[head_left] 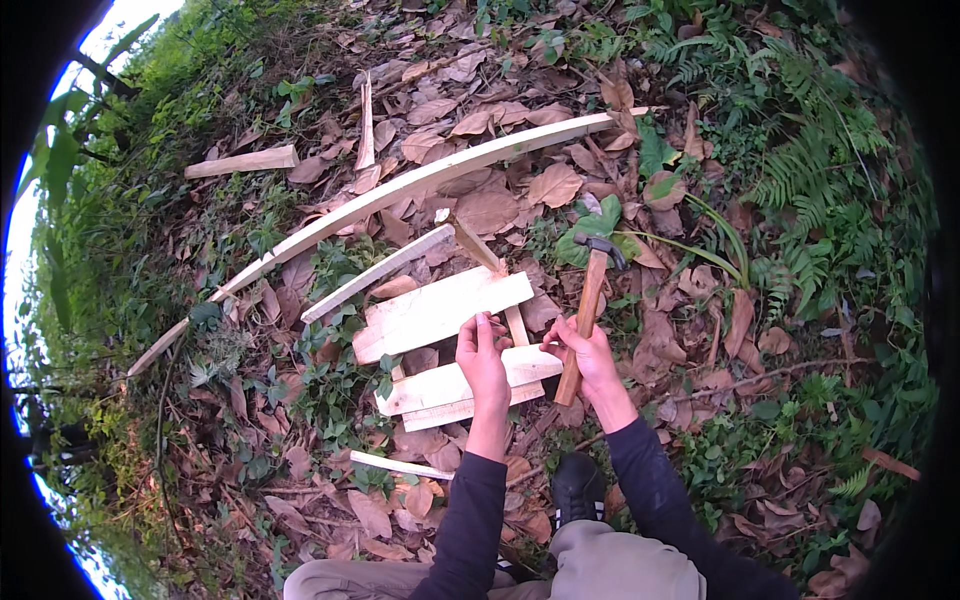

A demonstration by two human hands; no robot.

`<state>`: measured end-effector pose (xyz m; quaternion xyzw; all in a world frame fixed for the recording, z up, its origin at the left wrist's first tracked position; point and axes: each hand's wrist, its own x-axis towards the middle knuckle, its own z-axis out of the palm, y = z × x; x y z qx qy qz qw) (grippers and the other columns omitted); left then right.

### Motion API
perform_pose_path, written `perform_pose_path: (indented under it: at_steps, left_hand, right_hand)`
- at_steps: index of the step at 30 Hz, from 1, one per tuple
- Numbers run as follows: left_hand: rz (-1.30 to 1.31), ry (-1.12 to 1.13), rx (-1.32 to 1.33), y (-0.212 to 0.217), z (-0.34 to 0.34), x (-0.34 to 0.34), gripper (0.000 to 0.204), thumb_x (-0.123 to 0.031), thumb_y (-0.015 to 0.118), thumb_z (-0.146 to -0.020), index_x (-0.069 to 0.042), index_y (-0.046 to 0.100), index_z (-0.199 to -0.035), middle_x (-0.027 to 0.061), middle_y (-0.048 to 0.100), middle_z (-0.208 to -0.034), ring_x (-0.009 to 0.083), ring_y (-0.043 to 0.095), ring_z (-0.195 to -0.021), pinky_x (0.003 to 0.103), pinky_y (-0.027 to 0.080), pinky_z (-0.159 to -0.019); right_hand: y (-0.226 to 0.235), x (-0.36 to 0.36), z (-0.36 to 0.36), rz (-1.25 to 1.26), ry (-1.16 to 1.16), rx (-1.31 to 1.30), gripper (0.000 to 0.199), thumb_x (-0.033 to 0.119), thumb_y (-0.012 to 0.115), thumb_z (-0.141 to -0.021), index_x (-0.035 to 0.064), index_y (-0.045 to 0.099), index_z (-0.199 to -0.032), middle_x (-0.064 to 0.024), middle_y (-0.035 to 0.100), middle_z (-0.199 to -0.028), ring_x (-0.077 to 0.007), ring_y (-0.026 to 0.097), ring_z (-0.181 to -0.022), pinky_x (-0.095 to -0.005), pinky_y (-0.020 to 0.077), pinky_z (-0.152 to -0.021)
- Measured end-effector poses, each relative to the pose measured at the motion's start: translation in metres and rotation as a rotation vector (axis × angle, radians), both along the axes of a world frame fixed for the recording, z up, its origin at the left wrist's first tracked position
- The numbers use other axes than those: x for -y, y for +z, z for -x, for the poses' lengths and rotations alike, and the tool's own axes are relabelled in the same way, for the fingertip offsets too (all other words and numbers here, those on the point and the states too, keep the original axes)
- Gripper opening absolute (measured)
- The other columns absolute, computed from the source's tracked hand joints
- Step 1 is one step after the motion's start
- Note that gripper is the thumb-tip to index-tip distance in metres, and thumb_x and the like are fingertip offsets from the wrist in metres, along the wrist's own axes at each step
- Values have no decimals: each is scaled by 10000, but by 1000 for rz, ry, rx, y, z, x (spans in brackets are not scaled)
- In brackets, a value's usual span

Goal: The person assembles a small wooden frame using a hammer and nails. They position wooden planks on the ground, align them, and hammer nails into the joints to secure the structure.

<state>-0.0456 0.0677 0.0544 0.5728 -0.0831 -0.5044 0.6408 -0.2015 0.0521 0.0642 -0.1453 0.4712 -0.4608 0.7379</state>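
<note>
My right hand (594, 362) is wrapped round the wooden handle of a claw hammer (590, 290), whose dark metal head points away from me. My left hand (484, 362) is closed in a pinch over the boards; whatever sits between its fingertips is too small or hidden to make out. Under and beyond it lies a wide pale board (445, 315). A second, narrower board (430, 390) lies nearer to me, partly behind my left hand, with another plank edge (475, 408) showing beneath it. A thin crosspiece (516, 326) shows between the boards.
A long pale strip (400, 188) lies across the leaves beyond the boards. Loose pieces include a short batten (380, 272), a thin stick (400, 465), a wood block (243, 162) and a splintered piece (366, 125). My shoe (577, 490) is close by; ferns (800, 190) grow at right.
</note>
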Motion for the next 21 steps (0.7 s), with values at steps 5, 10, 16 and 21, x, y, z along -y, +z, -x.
perform_pose_path:
  at_steps: [5,10,16,21]
  left_hand:
    - [17,-20,48,18,-26,-10,234,-256,572,-1094,-34,631,-1139,23,628,-1000,85,609,-863,249,528,-720]
    - [3,-371,145,60,-35,-27,249,-265,566,-1093,-29,629,-1142,132,730,-1162,170,702,-1015,298,574,-800]
    - [-56,-433,327,65,-38,-23,260,-271,599,-1075,-23,649,-1135,82,740,-1073,146,713,-954,291,574,-748]
    - [-110,-301,568,22,-52,10,216,-203,647,-1035,-15,702,-1127,95,759,-987,162,738,-865,306,585,-750]
  right_hand:
    - [0,-1,-6,98,63,119,266,56,756,-950,133,515,-866,-85,706,-941,-210,720,-857,-380,598,-826]
    - [7,-9,-13,93,65,139,265,8,739,-942,129,512,-878,-148,746,-1036,-216,738,-898,-377,622,-862]
    - [26,-11,-8,123,130,102,249,-1,719,-948,125,516,-882,-162,746,-1028,-242,752,-927,-389,645,-862]
    - [22,-30,17,110,185,-37,245,74,707,-986,117,478,-913,-118,715,-897,-242,750,-790,-392,650,-781]
